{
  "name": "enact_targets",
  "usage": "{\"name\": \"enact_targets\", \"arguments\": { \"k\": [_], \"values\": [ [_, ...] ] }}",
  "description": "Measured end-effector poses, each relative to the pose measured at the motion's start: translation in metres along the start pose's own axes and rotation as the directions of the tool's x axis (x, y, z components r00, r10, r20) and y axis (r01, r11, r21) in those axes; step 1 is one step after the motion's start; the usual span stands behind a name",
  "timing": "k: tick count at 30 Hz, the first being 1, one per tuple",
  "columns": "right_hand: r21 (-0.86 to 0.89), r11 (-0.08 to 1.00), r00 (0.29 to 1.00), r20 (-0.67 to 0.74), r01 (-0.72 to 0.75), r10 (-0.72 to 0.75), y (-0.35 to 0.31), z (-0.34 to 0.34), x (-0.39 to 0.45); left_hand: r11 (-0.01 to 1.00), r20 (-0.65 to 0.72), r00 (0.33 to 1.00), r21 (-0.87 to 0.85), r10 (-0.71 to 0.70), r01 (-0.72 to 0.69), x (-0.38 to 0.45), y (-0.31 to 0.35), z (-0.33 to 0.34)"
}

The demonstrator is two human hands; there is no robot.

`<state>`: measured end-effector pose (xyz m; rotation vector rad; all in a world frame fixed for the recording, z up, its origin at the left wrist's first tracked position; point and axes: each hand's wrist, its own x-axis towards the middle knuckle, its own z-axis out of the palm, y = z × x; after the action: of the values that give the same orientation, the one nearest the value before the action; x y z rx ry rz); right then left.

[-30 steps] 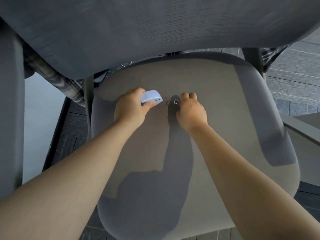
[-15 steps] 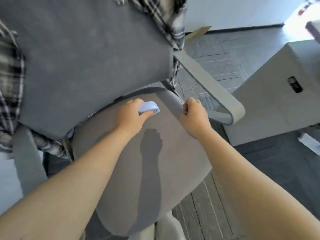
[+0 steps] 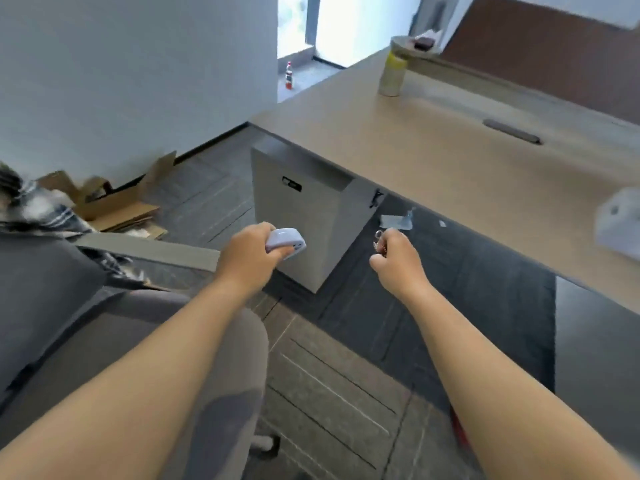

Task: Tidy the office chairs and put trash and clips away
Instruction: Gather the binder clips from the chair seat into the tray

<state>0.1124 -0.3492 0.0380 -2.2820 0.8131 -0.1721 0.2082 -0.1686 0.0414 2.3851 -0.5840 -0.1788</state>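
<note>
My left hand (image 3: 251,256) grips a small pale lilac case (image 3: 286,242), held in the air over the floor. To its right, my right hand (image 3: 394,259) is closed around small metal clips (image 3: 378,236), one loop sticking up above the fingers. The grey office chair (image 3: 104,327) is at the lower left, its armrest (image 3: 149,249) just left of my left hand. A plaid garment (image 3: 38,209) hangs on the chair's back. Both hands are off the seat, in front of a grey pedestal cabinet (image 3: 298,223).
A long beige desk (image 3: 450,157) runs along the right, with a yellow-capped canister (image 3: 392,74) and a white object (image 3: 620,223) on it. Scraps of paper (image 3: 396,221) lie on the dark floor under the desk. Flattened cardboard boxes (image 3: 117,202) sit by the wall; a bottle (image 3: 288,75) stands near the doorway.
I have turned right, away from the chair seat toward the desk. Both hands lifted off the seat, the right one carrying the clips it picked up, the left still holding the case.
</note>
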Motion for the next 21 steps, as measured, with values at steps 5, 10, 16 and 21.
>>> {"name": "enact_targets", "arguments": {
  "k": [5,10,16,21],
  "values": [
    [0.086,0.985,0.978,-0.134,-0.147,0.157,0.087,-0.097,-0.022,0.991,0.085,0.987,0.003,0.135,-0.136,-0.001,0.103,0.065],
    [0.137,0.956,0.929,-0.238,-0.258,0.285,0.176,-0.192,-0.048,0.97,0.174,0.955,-0.007,0.241,-0.244,-0.019,0.21,0.143],
    [0.16,0.925,0.85,-0.365,-0.345,0.381,0.275,-0.295,-0.082,0.929,0.263,0.892,-0.048,0.367,-0.368,-0.044,0.326,0.227],
    [0.232,0.904,0.762,-0.486,-0.36,0.428,0.333,-0.353,-0.09,0.905,0.346,0.84,-0.077,0.418,-0.419,-0.032,0.404,0.274]
  ]
}}
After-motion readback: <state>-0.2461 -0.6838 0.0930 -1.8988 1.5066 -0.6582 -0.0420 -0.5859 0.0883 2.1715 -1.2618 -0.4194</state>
